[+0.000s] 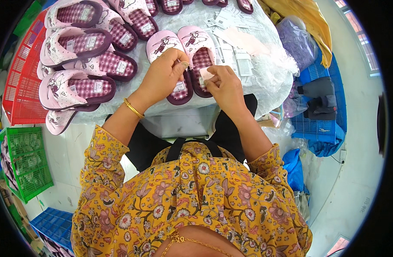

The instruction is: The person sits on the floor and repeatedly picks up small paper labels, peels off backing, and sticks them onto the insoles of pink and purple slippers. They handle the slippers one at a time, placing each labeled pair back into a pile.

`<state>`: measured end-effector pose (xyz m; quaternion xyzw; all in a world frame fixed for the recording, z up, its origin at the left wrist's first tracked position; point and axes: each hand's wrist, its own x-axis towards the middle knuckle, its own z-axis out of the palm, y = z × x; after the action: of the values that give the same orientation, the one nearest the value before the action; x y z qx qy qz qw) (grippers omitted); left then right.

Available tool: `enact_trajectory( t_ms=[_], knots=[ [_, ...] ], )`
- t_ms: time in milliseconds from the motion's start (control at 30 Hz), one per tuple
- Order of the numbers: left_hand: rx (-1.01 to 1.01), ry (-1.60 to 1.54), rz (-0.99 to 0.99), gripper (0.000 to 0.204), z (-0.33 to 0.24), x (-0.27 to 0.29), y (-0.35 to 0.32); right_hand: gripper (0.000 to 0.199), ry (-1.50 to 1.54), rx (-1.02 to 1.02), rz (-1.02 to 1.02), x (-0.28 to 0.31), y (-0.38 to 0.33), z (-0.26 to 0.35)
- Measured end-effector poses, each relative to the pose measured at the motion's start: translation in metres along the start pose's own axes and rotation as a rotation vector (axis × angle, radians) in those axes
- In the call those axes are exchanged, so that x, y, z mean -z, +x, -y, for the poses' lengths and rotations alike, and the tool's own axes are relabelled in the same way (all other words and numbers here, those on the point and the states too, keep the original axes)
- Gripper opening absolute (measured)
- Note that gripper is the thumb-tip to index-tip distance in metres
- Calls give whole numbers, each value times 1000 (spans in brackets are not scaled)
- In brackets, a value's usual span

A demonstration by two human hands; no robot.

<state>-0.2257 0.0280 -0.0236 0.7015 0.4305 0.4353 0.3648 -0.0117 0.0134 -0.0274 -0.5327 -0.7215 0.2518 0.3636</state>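
A pair of pink slippers with plum checked insoles lies in front of me, toes pointing away. Over the left slipper (163, 41) is my left hand (162, 77), its thumb and fingers pressed together; whatever they pinch, if anything, is hidden. My right hand (225, 88) pinches a small pale pink slip of paper (206, 74) between thumb and fingers, above the insole of the right slipper (197, 40). A white label (179, 88) shows on the left slipper's heel.
Similar slippers (78, 43) are piled at the left on the plastic-covered table (158, 112). Printed sheets (243, 64) and pale pink paper (241, 40) lie to the right. Around the table stand a red crate (27, 81), a green crate (29, 160) and a blue crate (340, 98).
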Motion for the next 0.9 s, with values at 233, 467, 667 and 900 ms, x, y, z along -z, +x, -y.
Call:
enact_trajectory(
  t_ms=[233,467,667,900],
  knots=[
    [251,-542,-17,12,2,-12,-1,13,-141,166,-24,-3,3,-6],
    [294,-511,-27,8,9,-15,-3,8,-260,339,83,-3,13,-10],
    [281,-437,8,6,21,-14,-5,6,-483,457,317,9,28,-3],
    [267,-277,18,15,6,-15,-6,7,-327,389,273,5,34,-21]
  ],
)
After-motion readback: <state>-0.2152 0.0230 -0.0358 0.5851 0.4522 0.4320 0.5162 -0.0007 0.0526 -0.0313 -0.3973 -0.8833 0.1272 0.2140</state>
